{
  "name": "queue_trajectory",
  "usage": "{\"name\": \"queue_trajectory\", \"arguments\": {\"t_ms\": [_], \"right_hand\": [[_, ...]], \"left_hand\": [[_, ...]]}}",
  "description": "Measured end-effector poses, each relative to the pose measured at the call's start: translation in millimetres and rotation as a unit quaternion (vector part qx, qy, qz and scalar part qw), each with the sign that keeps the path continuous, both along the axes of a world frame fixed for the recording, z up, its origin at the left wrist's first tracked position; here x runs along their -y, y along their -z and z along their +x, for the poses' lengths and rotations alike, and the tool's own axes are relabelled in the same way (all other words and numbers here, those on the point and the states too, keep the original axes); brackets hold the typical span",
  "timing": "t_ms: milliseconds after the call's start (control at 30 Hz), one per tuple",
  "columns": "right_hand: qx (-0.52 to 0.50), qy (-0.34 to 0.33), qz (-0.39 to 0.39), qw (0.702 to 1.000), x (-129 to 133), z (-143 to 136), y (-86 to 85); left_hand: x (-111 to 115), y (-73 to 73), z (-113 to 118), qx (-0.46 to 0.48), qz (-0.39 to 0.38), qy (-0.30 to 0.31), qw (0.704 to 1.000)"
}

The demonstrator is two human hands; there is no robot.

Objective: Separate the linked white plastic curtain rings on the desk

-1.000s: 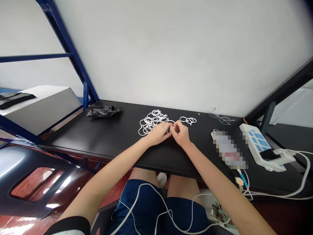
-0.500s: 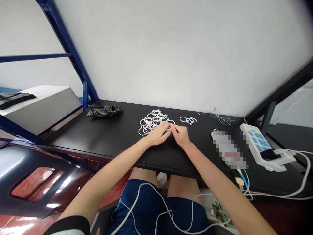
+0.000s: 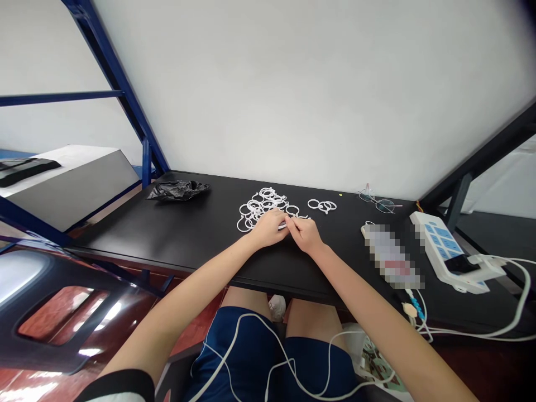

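Note:
Just in front of a heap of thin white plastic rings (image 3: 255, 209), my two hands meet over the black table. My left hand (image 3: 269, 228) is closed round a white ring (image 3: 282, 226), of which only a short piece shows between the fingers. Against it my right hand (image 3: 307, 234) is closed in a pinch, thumb and fingertips on the same ring. The rest of that ring is hidden by the fingers. One loose ring (image 3: 292, 210) lies right behind my fingertips. A small group of rings (image 3: 327, 206) lies apart, beyond my right hand.
A crumpled black plastic bag (image 3: 178, 190) is at the table's left. To the right are eyeglasses (image 3: 384, 205), a phone (image 3: 393, 257) on a cable and a white power strip (image 3: 448, 251). White cables (image 3: 469, 333) run along the right front edge and over my lap.
My right hand has shifted slightly left and turned flatter, its fingers closer to my left hand. The loose ring behind the fingertips now shows more fully.

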State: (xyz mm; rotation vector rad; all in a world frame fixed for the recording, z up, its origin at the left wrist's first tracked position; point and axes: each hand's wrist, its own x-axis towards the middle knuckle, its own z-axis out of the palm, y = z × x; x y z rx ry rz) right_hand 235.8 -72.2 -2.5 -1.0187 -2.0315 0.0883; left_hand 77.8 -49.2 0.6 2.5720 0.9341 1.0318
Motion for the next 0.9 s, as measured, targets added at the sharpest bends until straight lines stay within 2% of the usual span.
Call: {"name": "queue_trajectory", "arguments": {"t_ms": [400, 900], "right_hand": [[0.009, 0.016, -0.002, 1.000, -1.6, -0.4, 0.5], [0.016, -0.017, -0.017, 1.000, -0.2, 0.2, 1.3]], "left_hand": [[-0.8, -1.5, -0.9, -0.054, 0.015, -0.025, 0.998], [-2.6, -0.1, -0.2, -0.063, 0.009, -0.033, 0.997]]}}
